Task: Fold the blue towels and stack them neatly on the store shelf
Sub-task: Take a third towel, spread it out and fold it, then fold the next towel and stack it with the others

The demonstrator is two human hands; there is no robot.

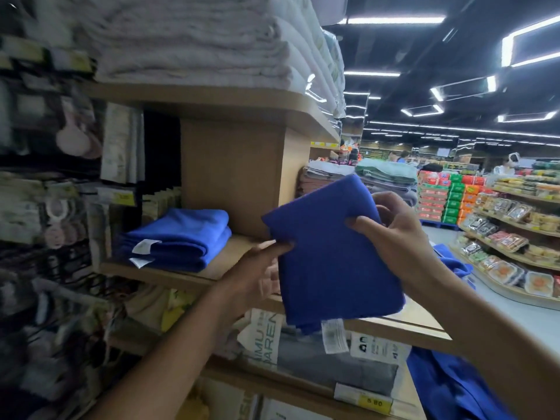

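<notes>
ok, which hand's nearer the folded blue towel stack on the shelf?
Left. Left hand is just right of the folded blue towel stack; right hand farther right, across the held towel.

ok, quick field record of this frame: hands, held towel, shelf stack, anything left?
held towel: folded, off the shelf, tag hanging below
left hand: pinches its left edge
right hand: grips its upper right edge
shelf stack: folded blue towels, on wooden shelf, left
unfolded: loose blue cloth, lower right
above: white towels
</notes>
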